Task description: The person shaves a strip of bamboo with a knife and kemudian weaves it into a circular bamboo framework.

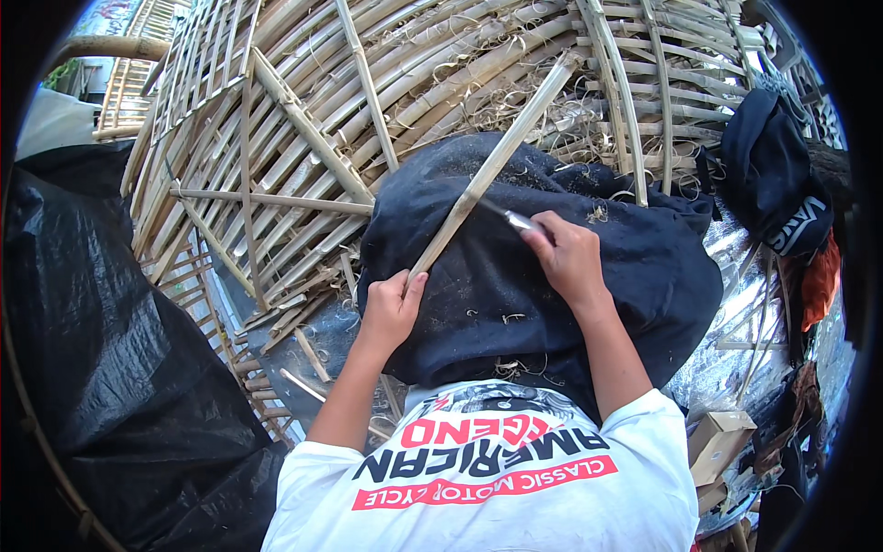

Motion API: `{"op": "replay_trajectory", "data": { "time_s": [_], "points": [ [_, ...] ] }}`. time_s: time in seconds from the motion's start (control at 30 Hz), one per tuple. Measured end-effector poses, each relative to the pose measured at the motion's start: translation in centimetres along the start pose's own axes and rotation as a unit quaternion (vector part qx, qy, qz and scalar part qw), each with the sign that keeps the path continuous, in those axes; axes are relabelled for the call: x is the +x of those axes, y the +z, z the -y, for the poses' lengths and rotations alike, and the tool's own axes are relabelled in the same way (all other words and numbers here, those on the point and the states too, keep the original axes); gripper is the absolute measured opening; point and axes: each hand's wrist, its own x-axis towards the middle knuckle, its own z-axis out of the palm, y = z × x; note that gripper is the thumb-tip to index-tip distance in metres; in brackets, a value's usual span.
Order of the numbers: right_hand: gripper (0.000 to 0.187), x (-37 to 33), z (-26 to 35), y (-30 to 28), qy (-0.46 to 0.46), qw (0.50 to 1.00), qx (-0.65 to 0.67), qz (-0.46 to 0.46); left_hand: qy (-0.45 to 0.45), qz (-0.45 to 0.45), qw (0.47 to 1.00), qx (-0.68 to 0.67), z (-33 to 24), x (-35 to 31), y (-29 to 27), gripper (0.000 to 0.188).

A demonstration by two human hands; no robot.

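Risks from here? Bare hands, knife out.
- Cut: the knife in the right hand has its blade close to the bamboo strip; a slip toward the body could reach the bare left hand.
- Twist: the left hand grips only the strip's near end, so it might roll under the blade.
- Nick: the dark cloth lies beneath the blade and could get cut.

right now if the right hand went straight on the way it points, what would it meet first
Led by its slim silvery knife, the right hand would probably meet the long pale bamboo strip first, though depth is unclear here.
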Motion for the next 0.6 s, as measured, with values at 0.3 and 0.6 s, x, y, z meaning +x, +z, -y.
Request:
{"op": "replay_trajectory", "data": {
  "time_s": [0.3, 0.6],
  "points": [
    [0.045, -0.3, 1.3, -1.7, 0.266, 0.911, 0.257, 0.185, 0.008, 0.007, 1.000, 0.015, 0.3, 0.0, 0.0, 0.042],
    [0.049, 0.1, 0.2, -2.6, 0.308, 0.864, 0.313, 0.245, 0.009, 0.033, 0.999, 0.006, -0.2, 0.2, -0.6, 0.040]
  ]
}}
